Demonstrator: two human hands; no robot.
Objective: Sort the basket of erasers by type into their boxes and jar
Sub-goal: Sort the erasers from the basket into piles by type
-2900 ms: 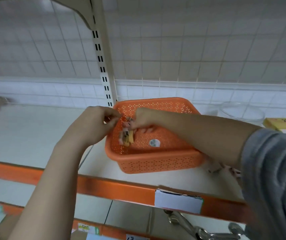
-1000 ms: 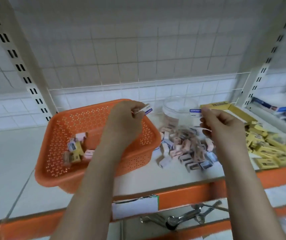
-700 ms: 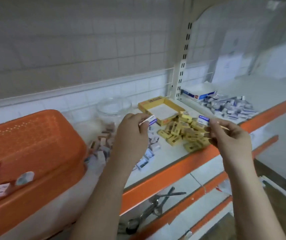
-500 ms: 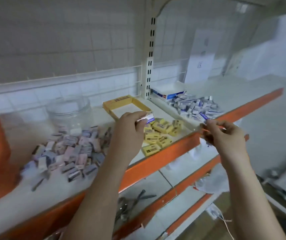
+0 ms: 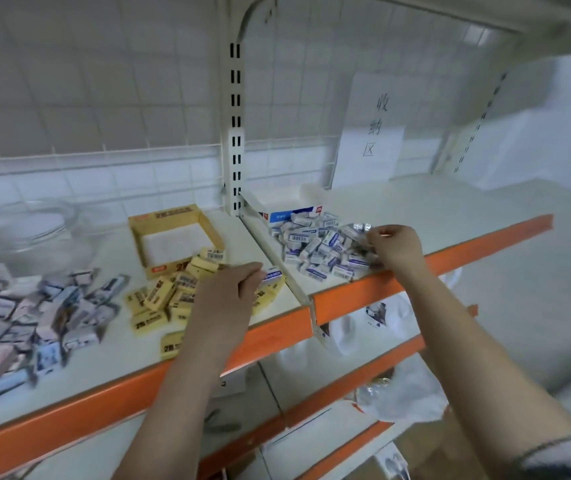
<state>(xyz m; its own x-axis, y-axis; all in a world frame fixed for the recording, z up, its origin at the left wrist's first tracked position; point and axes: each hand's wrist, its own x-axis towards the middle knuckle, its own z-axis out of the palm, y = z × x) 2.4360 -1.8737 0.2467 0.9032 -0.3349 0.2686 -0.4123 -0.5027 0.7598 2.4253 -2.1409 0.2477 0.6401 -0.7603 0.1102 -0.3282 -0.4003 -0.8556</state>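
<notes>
My left hand (image 5: 225,292) pinches a white-and-blue eraser (image 5: 272,274) above the yellow erasers (image 5: 169,296) near the shelf front. My right hand (image 5: 394,247) hovers at the right edge of the white-and-blue eraser pile (image 5: 315,244) and pinches another eraser (image 5: 358,227) of that kind. An open yellow box (image 5: 173,237) stands behind the yellow pile. A blue-and-white box (image 5: 291,213) lies behind the blue pile. A clear glass jar (image 5: 31,233) stands at the back left, with a heap of pink and grey erasers (image 5: 34,317) in front of it. The basket is out of view.
An upright slotted post (image 5: 235,133) and a metal divider (image 5: 277,261) split the shelf into two bays. The orange shelf lip (image 5: 415,268) runs along the front. A paper sign (image 5: 370,133) leans on the back grid. Plastic bags (image 5: 398,386) lie on the lower shelves.
My view has swung right, away from the orange basket, to the sorted piles. Both hands carried a white-and-blue eraser rightward; my right hand has reached the blue pile.
</notes>
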